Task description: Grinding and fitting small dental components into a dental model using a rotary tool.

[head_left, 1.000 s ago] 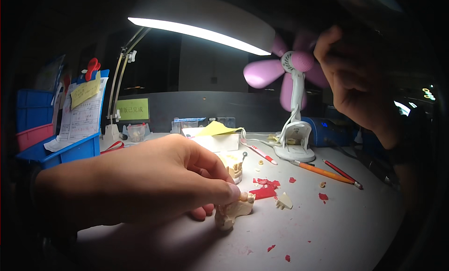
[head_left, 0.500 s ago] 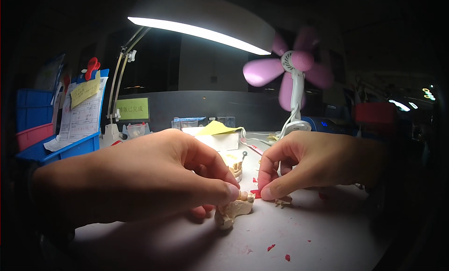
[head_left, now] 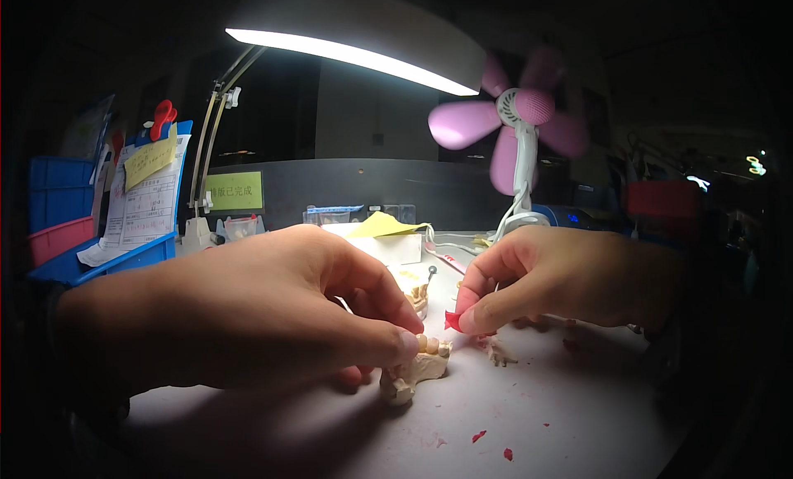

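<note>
Pinching a cream-coloured dental cast (head_left: 415, 369) at its near left end, my left hand (head_left: 273, 314) lies low over the worktop (head_left: 578, 413), its fingers (head_left: 396, 340) clamped on the cast from above. The cast rests on the worktop near the middle of the scene, with a row of moulded teeth showing at its top, just right of my thumb tip.

My right hand (head_left: 553, 277) comes in from the right, and its thumb and forefinger are closed together on a small red wax piece (head_left: 453, 320), held just above and to the right of the cast, not touching it as far as I can tell.

Red scraps (head_left: 491, 444) lie scattered on the near worktop, and a pale crumb (head_left: 498, 352) sits just under my right hand. Farther back, a second cast (head_left: 413, 286) peeks out between my two hands, beside a white box with a yellow sheet (head_left: 382, 226) on it.

A lit desk lamp (head_left: 355, 45) arches over everything from the far left. A pink fan (head_left: 519, 124) stands at the far right, and a blue bin with papers (head_left: 124, 231) sits at the far left.
</note>
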`<state>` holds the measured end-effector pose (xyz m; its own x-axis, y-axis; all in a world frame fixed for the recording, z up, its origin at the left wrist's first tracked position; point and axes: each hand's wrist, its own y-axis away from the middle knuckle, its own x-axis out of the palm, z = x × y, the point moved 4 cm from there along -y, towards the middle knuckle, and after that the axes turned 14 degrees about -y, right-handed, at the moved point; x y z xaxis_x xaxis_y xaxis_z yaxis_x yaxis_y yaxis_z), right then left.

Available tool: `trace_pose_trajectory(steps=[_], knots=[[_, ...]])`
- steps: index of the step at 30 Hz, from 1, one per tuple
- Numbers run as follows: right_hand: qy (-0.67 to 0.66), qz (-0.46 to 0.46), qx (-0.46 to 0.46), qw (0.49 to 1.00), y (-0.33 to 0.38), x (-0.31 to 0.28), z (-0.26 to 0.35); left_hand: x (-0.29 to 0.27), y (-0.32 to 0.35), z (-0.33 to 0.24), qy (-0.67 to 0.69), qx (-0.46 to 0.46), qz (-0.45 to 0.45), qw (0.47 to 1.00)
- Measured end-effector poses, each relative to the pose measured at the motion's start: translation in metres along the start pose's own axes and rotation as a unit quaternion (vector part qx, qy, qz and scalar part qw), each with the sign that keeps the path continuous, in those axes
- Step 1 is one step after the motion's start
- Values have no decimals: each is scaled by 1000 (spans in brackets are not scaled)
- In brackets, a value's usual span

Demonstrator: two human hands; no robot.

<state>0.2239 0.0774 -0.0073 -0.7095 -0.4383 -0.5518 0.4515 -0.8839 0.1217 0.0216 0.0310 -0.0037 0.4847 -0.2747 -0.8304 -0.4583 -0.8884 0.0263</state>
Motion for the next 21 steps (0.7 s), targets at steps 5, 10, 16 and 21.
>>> trace_pose_trajectory(steps=[5, 10, 16, 21], knots=[[-227, 16, -84, 970, 4, -10, 0, -1, 1, 0, 9, -9, 6, 1000], [-296, 35, -80, 951, 5, -4, 1, 0, 4, 0, 22, -9, -13, 1000], [-307, 11, -51, 950, 8, -3, 0, -6, -2, 4, 104, -32, -16, 994], [-258, -7, -74, 963, 6, -5, -3, -10, -2, 6, 122, -29, -43, 991]])
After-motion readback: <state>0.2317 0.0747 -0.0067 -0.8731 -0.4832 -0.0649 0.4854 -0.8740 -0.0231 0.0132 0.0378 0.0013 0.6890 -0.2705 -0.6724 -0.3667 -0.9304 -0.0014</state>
